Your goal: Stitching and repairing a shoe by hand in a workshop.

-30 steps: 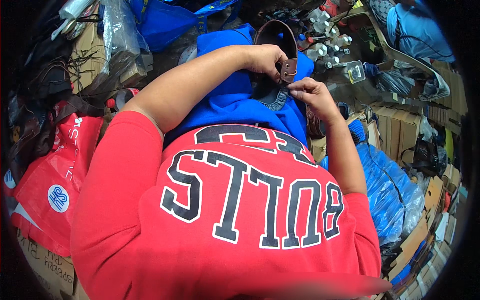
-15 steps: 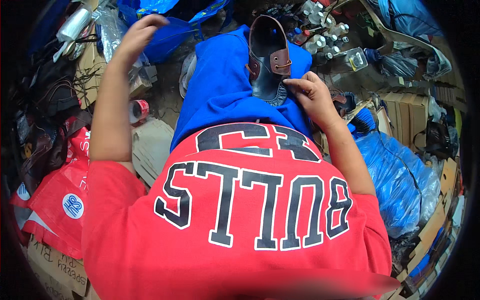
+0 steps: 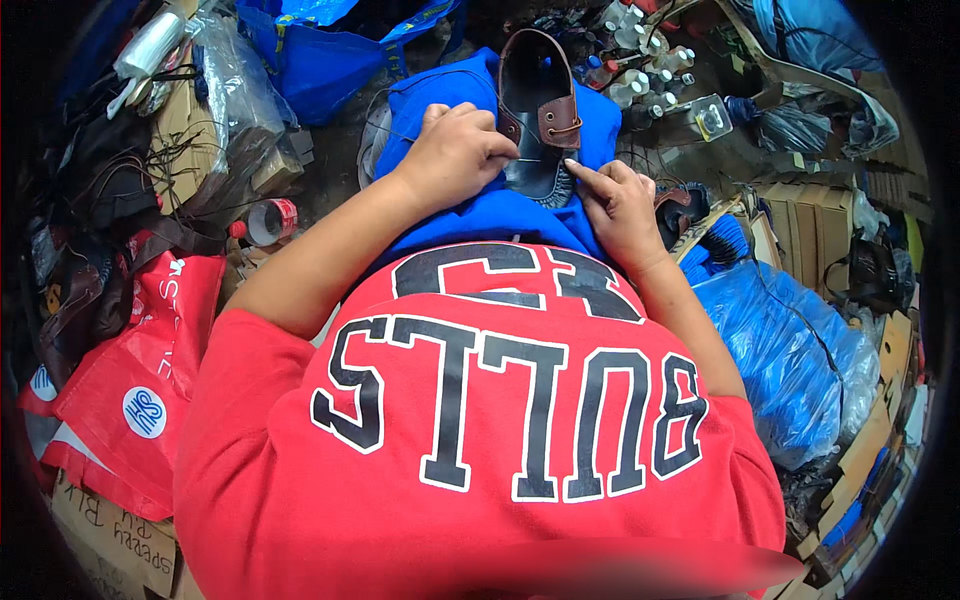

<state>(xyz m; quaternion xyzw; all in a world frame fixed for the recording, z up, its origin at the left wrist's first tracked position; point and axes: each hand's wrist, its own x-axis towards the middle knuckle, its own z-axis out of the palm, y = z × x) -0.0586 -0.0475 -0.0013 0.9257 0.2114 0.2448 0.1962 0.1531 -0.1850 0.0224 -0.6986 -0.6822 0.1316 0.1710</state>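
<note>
A brown leather moccasin-style shoe (image 3: 560, 122) with a dark inside and a side lace lies across my lap on blue cloth (image 3: 440, 90). Its gathered black toe part (image 3: 545, 185) faces me. My left hand (image 3: 455, 155) is closed beside the shoe's left edge, thumb and forefinger pinched together. From those fingertips a thin thread (image 3: 530, 160) seems to run across the shoe's opening. My right hand (image 3: 622, 205) pinches the toe part's right edge, its other fingers curled. Whether a needle is in either hand is too small to tell.
Several plastic bottles (image 3: 650, 75) stand beyond the shoe to the right. A blue bag (image 3: 320, 65) sits at far left, and a red bag (image 3: 150, 370) lies by my left arm. Blue plastic wrapping (image 3: 780, 360) and cardboard (image 3: 810, 230) crowd my right side.
My left hand has come down from the raised far-left spot to the shoe's left edge. The right hand stays at the toe edge, its fingers shifted slightly.
</note>
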